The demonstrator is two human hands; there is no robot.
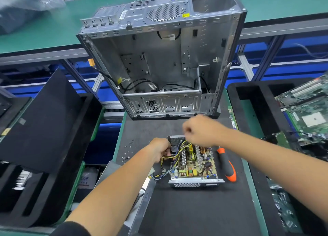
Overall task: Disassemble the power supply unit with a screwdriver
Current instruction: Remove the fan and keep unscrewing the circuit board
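Chassis first: bare grey metal computer case (159,58), gutted, lies open at the far end of the black work mat (195,209), a few loose black cables in its bottom. Black foam tray (44,129) on the left; green motherboard (307,111) in a second foam tray on the right. Detached grey metal cover panel (142,200) hangs over the mat's near-left edge. Open-topped silver power supply unit (192,162) sits mid-mat, circuit board, coils and capacitors exposed, its yellow-and-black wire bundle (170,157) spilling out the left side. Black-and-orange-handled screwdriver (227,164) lies flat just right of the unit, not in either hand. My left hand (159,150) grips the wires at the unit's far-left corner. My right hand (198,131) is fisted over the unit's far edge, blurred; can't tell what it pinches. Small loose screws (128,150) scattered on the mat left of the unit.
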